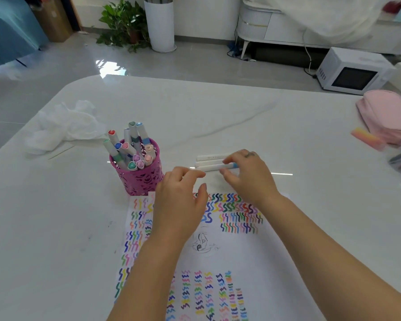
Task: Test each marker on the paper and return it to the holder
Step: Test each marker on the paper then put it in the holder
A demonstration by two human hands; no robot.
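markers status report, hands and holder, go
Left hand open over the paper. Right hand pinches nearest marker of three lying beside the holder. Path to holder looks clear.

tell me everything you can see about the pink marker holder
The pink marker holder is a round magenta cup, seemingly metal with a cut-out pattern. It stands upright on the white table, just beyond the paper's far left corner. White-barrelled markers with coloured caps lean inside it. Neither the left hand nor the right hand touches it.
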